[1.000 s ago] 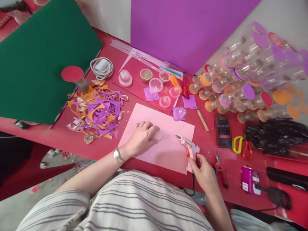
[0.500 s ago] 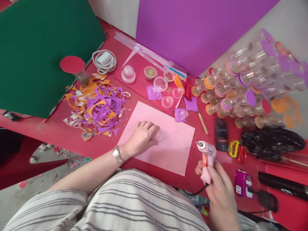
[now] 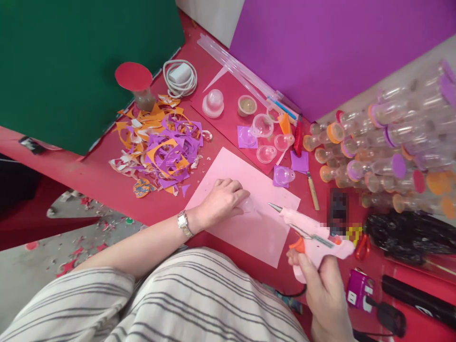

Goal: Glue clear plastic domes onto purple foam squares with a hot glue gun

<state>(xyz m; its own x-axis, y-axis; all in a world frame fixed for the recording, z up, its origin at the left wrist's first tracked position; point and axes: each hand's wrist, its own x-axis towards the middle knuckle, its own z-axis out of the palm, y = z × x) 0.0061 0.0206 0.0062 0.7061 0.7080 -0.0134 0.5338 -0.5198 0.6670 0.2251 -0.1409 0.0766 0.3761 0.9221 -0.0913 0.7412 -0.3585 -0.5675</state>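
Note:
My right hand [image 3: 326, 285] is closed round the handle of a pink hot glue gun [image 3: 309, 235], with the fingers by its orange trigger. The metal nozzle points left, above the right part of a pink foam sheet [image 3: 263, 242]. Over that sheet, my left hand [image 3: 226, 202] has its fingers curled and its thumb and fingertips at a small clear plastic dome [image 3: 247, 205]. The dome is partly hidden by the fingers and blends into the pink. No glue shows on it.
Orange and purple foam scraps [image 3: 171, 152] are heaped at the left. Clear plastic cups [image 3: 262, 126], a wooden-handled tool [image 3: 313, 191] and a red cutter [image 3: 298, 137] lie beyond the sheet. Stacked clear bottle shapes [image 3: 377, 168] and a black plastic bag [image 3: 413, 232] fill the right.
The glue gun has swung round, its nozzle now pointing left and nearer the clear dome. My left hand stays at the dome. The whole view has shifted, carrying the table things rightward.

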